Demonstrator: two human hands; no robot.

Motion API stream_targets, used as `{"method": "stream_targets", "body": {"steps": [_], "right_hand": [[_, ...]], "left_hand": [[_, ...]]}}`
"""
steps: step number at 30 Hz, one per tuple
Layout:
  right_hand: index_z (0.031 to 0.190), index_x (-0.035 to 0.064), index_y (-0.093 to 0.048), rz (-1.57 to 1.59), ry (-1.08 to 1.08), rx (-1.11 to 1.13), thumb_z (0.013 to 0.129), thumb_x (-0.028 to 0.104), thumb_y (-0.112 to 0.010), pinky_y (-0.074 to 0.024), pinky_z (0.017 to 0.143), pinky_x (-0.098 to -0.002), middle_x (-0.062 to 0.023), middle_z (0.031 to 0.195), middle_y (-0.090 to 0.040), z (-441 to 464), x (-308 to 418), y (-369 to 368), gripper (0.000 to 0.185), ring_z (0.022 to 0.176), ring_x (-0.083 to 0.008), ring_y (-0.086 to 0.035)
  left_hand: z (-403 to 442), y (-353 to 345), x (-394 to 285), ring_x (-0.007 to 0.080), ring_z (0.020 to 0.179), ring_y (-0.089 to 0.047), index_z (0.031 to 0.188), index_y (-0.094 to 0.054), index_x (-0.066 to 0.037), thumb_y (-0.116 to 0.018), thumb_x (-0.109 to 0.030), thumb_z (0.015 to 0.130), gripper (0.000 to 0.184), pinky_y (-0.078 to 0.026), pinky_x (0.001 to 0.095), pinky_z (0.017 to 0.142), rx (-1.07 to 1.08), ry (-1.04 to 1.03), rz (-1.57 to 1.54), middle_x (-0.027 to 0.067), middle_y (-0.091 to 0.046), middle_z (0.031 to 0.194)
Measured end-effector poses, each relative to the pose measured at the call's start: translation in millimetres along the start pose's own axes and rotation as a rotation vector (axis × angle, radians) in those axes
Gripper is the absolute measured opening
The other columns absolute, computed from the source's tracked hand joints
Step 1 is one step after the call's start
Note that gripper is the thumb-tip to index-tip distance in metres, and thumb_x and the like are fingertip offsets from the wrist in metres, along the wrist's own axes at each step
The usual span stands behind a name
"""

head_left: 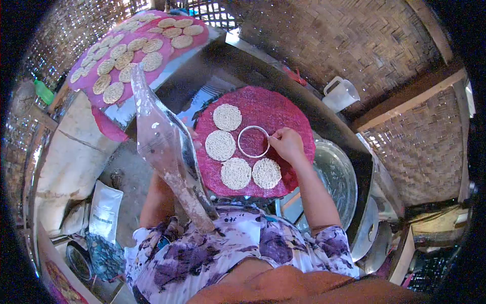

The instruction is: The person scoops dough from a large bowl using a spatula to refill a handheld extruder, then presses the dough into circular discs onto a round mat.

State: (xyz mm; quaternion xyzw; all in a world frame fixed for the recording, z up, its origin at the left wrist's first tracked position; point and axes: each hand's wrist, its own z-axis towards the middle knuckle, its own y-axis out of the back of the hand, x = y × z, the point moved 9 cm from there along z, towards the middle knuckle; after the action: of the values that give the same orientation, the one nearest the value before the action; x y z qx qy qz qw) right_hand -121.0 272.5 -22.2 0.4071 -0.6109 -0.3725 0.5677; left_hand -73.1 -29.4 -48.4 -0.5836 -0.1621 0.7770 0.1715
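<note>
A round pink cloth-covered surface (286, 114) lies in front of me. Several flat discs of pale, coiled noodle-like strands (227, 117) rest on its left and lower parts. My right hand (288, 144) pinches the right side of a thin white ring (240, 149), which lies over bare pink cloth beside the discs. At the left rim of the pink surface, a little of my left hand (195, 139) shows. A long, worn wooden lever with a clear plastic wrap (169, 147) hides most of that hand, so its grip cannot be made out.
More noodle discs (124, 60) lie on pink cloths at the upper left. A large metal basin (336, 175) stands at the right, below the pink surface. A clear plastic jug (341, 95) sits by the woven wall (329, 45). A white printed sack (105, 210) is at the lower left.
</note>
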Motion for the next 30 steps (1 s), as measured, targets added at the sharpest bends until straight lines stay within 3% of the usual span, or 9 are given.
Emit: {"method": "stream_targets", "body": {"steps": [8,10,12,15,16,21,24,27,30], "right_hand": [[0.072,0.0108,-0.067,-0.01,0.014,0.042,0.068,0.032,-0.061,-0.0465,0.072,-0.0423,-0.0148,0.084,-0.062,-5,1,-8,0.022,0.079,-0.0327,-0.06],[0.074,0.0117,-0.067,-0.017,0.004,0.056,0.069,0.032,-0.06,-0.0465,0.072,-0.0425,-0.0141,0.083,-0.062,-5,-3,-11,0.022,0.078,-0.0329,-0.059],[0.075,0.0122,-0.067,-0.03,-0.006,0.068,0.069,0.033,-0.061,-0.0465,0.071,-0.0424,-0.0135,0.083,-0.062,-6,-3,-12,0.022,0.078,-0.0328,-0.059],[0.075,0.0124,-0.067,-0.053,0.02,0.068,0.071,0.033,-0.06,-0.0465,0.071,-0.0418,-0.0133,0.084,-0.062,-7,-4,-12,0.022,0.08,-0.0324,-0.059],[0.075,0.0123,-0.068,-0.06,0.038,0.065,0.072,0.033,-0.06,-0.0465,0.071,-0.0415,-0.0134,0.085,-0.062,-7,-3,-12,0.022,0.081,-0.0323,-0.059],[0.088,0.0072,-0.065,0.109,0.184,-0.153,0.077,0.036,-0.058,-0.0459,0.071,-0.0373,-0.012,0.089,-0.061,-32,29,33,0.032,0.081,-0.0263,-0.059],[0.114,0.0047,-0.052,0.809,0.464,0.195,0.082,0.052,-0.046,-0.0457,0.07,-0.0336,-0.0084,0.096,-0.058,-70,81,24,0.057,0.079,-0.0198,-0.057],[0.132,0.0075,-0.025,1.104,0.095,0.862,0.077,0.071,-0.025,-0.0462,0.067,-0.0293,-0.0094,0.098,-0.056,-107,77,-39,0.084,0.081,-0.019,-0.055],[0.132,0.0097,-0.025,1.332,0.049,0.821,0.078,0.07,-0.024,-0.0468,0.064,-0.031,-0.0107,0.097,-0.056,-102,63,-22,0.081,0.08,-0.0215,-0.056]], "left_hand": [[-5,7,15,0.0183,0.082,-0.054,0.123,-0.036,0.004,-0.061,-0.016,0.077,0.056,-0.051,0.0289,0.068,-0.184,0.22,-0.197,0.011,-0.054,0.089],[6,-2,-10,0.0184,0.082,-0.054,0.124,-0.036,0.002,-0.061,-0.017,0.078,0.056,-0.052,0.0291,0.067,0.074,-0.037,0.215,0.0106,-0.055,0.09],[7,-8,-7,0.0185,0.083,-0.055,0.124,-0.036,0.0,-0.06,-0.019,0.079,0.055,-0.051,0.0294,0.068,0.169,0.005,0.184,0.0104,-0.055,0.091],[1,-11,7,0.0196,0.087,-0.055,0.124,-0.037,-0.003,-0.056,-0.027,0.082,0.052,-0.049,0.0308,0.074,0.135,0.226,-0.106,0.0111,-0.055,0.096],[1,-12,6,0.0205,0.089,-0.055,0.124,-0.038,-0.003,-0.054,-0.03,0.083,0.051,-0.049,0.0317,0.075,0.175,0.098,0.073,0.0118,-0.055,0.099],[7,-38,-1,0.0258,0.096,-0.054,0.117,-0.046,-0.005,-0.059,-0.027,0.078,0.047,-0.045,0.0378,0.082,0.192,0.169,-0.366,0.0124,-0.054,0.108],[22,-75,-43,0.0269,0.099,-0.054,0.106,-0.053,-0.003,-0.068,-0.021,0.066,0.046,-0.04,0.0391,0.088,0.235,-0.114,0.49,0.014,-0.056,0.104],[29,-119,-67,0.0303,0.1,-0.054,0.102,-0.056,-0.003,-0.069,-0.015,0.056,0.049,-0.038,0.0379,0.093,0.104,-0.429,0.978,0.0161,-0.058,0.099],[47,-145,-38,0.0299,0.104,-0.052,0.112,-0.05,-0.001,-0.068,-0.016,0.055,0.061,-0.033,0.038,0.097,0.438,-0.355,1.126,0.0187,-0.055,0.105]]}}
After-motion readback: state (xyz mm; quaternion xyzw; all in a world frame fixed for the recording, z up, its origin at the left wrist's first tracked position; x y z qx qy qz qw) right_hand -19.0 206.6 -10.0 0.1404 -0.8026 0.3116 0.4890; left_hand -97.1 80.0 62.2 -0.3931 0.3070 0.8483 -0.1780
